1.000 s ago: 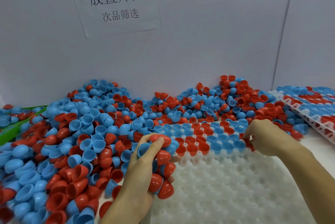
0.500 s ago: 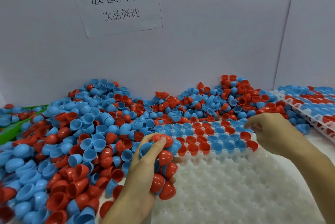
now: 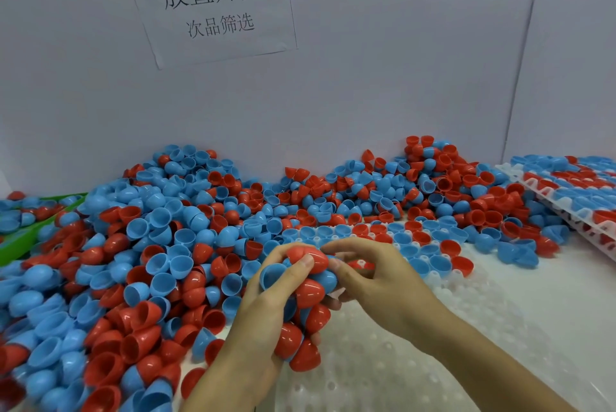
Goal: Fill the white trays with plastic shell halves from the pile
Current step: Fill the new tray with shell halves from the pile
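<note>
Over the near edge of the white tray [image 3: 416, 355], our left hand [image 3: 263, 318] cradled a clutch of red and blue shell halves [image 3: 308, 293], its fingers curled round them with the thumb pressed on a red shell at the top. Our right hand [image 3: 380, 281] met it from the other side, its thumb and fingers [image 3: 336, 246] closing on that same top red shell [image 3: 308, 258]; whether they had it firmly pinched or only touched it, we could not tell. The pile [image 3: 160, 245] lay heaped on the table to the left and behind, against the white wall. Only the far rows of the tray held shells; the nearer pockets showed bare. A second tray [image 3: 573, 198], filled, leaned at the right. We judged that we were at the feeding step: drawing one shell from the handful to seat it. The next move would call for lifting that shell free without spilling its neighbours, carrying it to the first bare pocket beside the filled rows, and setting it open side up like those already seated.
</note>
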